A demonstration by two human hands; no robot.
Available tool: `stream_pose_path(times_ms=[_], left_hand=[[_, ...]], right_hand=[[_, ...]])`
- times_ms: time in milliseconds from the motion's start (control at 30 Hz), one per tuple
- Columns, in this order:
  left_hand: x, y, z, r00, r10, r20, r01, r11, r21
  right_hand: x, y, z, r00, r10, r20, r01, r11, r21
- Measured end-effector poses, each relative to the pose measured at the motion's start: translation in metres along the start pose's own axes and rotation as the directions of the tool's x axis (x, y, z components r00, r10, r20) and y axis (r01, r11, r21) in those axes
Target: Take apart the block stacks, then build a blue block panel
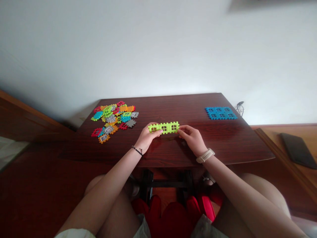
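A lime-green strip of interlocking plastic window tiles (166, 128), three joined in a row, is held up over the near middle of the table. My left hand (148, 136) is closed around its left end, thumb across the front. At the right end, my right hand (190, 136) pinches the edge between thumb and fingers. To the left lies a loose pile of mixed-colour tiles (111, 118) in red, orange, yellow, green, grey and teal. A flat blue panel of joined tiles (221, 113) rests at the table's right side.
The dark wooden table (168, 155) stands against a white wall (158, 49). Beyond its right edge is a black cable (239, 106). A dark flat object (298, 149) lies farther right. Something red (175, 216) shows below, between my legs.
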State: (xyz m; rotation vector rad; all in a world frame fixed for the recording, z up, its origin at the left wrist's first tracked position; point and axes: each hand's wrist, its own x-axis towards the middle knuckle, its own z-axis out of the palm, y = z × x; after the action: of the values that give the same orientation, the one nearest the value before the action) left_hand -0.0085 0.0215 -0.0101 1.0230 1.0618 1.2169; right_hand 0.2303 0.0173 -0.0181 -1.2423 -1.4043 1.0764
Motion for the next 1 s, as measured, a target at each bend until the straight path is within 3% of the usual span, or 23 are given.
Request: stream_pose_path(times_ms=[633,1000], left_hand=[[-0.001,0.001,0.003,0.997,-0.074,0.009,0.075,0.997,-0.03],[-0.005,0.002,0.01,0.997,-0.075,0.016,0.076,0.994,-0.072]], right_hand=[[-0.003,-0.003,-0.001,1.0,-0.006,0.016,0.006,1.0,-0.022],[-0.003,-0.011,0.0,0.996,0.018,0.083,-0.031,0.988,0.153]])
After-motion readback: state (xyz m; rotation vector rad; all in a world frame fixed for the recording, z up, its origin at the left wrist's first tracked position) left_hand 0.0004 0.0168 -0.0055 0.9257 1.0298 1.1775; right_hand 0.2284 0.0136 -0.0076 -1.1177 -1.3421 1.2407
